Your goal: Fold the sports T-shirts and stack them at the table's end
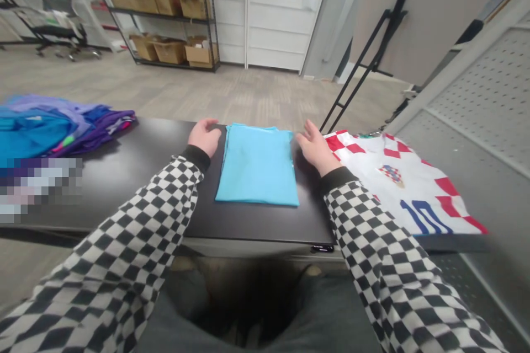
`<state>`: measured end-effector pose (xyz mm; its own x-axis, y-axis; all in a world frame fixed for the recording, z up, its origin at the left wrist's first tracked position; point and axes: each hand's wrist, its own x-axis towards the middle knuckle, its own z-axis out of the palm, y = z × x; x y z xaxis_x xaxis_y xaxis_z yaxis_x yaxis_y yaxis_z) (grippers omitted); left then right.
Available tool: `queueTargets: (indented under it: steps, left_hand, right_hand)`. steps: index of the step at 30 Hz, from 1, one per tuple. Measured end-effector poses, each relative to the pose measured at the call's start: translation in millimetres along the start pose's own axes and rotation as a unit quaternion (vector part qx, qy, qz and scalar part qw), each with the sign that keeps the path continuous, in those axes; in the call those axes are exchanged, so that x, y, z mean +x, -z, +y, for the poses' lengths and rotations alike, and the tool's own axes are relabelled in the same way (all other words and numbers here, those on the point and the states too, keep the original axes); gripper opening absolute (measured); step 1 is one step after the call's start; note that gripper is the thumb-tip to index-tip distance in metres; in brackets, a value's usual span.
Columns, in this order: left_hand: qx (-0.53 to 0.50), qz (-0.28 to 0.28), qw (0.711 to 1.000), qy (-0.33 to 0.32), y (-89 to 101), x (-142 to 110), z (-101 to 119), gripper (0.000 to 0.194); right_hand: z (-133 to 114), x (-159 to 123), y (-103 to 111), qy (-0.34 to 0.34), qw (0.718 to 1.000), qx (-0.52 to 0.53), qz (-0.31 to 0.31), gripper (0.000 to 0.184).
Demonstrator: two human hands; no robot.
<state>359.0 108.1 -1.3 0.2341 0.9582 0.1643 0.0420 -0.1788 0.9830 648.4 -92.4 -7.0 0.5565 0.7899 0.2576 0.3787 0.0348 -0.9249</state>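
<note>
**Hands Open at Both Sides of the Folded Light-Blue Garment**

Layout, left to right across the black tabletop (136, 193):

1. A heap of folded blue and purple garments (62, 127) occupies the left end, overhanging the far edge. In front of it sits a pixelated patch (37, 190); its contents cannot be identified.
2. Open tabletop extends from the heap to the left hand (205, 139). This is the widest free area at table level.
3. The left hand lies palm down, fingers extended and released, just beside the upper-left corner of the garment. Contact cannot be confirmed.
4. The folded light-blue garment (257, 165) lies flat at mid-table, its far edge close to the table's far edge. A strip of bare tabletop separates its near edge from the table's near edge.
5. The right hand (317, 149) is open, fingers relaxed and grasping nothing, just beside the garment's right edge. Only a narrow gap is visible.
6. A white-and-red checkered Croatia football jersey (399, 182), showing a crest and the number 10, lies flat at the right end, just beside the right sleeve (342, 193). It leaves little free room on that side.
</note>
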Motion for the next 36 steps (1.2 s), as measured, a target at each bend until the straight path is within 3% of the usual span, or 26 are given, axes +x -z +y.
queueTargets:
  steps: [2,4,6,8,9,11,14,20,26,31,34,36]
  left_hand:
    - [0.077,-0.026,0.991,-0.103,19.0,-32.5,5.4,0.041]
    - [0.139,-0.106,0.967,-0.184,37.9,-72.1,6.3,0.045]
    - [0.235,-0.252,0.909,-0.233,55.8,-111.3,2.7,0.051]
    - [0.34,-0.362,0.831,-0.249,72.0,-142.8,-2.3,0.063]
    - [0.382,-0.388,0.801,-0.25,79.5,-154.5,-4.4,0.07]
    - [0.431,-0.394,0.771,-0.253,92.5,-170.0,-7.4,0.084]
    - [0.423,-0.385,0.772,-0.276,105.3,-181.0,-10.8,0.087]
    - [0.308,-0.346,0.836,-0.295,111.7,-194.0,-17.4,0.041]
    - [0.268,-0.329,0.87,-0.253,120.0,-197.3,-5.2,0.024]
    - [0.301,-0.342,0.853,-0.257,125.8,-204.3,47.3,0.031]
    - [0.376,-0.304,0.828,-0.283,134.1,-213.8,100.1,0.046]
    - [0.391,-0.253,0.828,-0.311,142.3,-219.6,135.8,0.06]
  right_hand:
    - [-11.8,-28.9,10.6,0.063,0.994,-0.088,0.002,0.063]
    - [-25.3,-67.3,13.4,0.127,0.978,-0.162,-0.043,0.052]
    - [-35.6,-110.3,11.1,0.168,0.958,-0.195,-0.128,0.046]
    - [-41.4,-150.5,8.6,0.179,0.934,-0.225,-0.215,0.048]
    - [-43.0,-167.7,8.5,0.173,0.923,-0.241,-0.246,0.054]
    - [-45.1,-194.7,10.2,0.155,0.908,-0.27,-0.28,0.074]
    - [-46.3,-219.7,12.8,0.158,0.901,-0.296,-0.276,0.085]
    - [-40.9,-240.3,9.3,0.196,0.926,-0.253,-0.199,0.035]
    - [-45.9,-236.3,18.9,0.166,0.939,-0.201,-0.224,0.024]
    - [-88.5,-223.0,39.2,0.115,0.949,-0.211,-0.204,0.017]
    - [-141.4,-221.7,54.5,0.129,0.938,-0.264,-0.182,0.021]
    - [-182.7,-226.8,63.9,0.145,0.934,-0.279,-0.17,0.021]
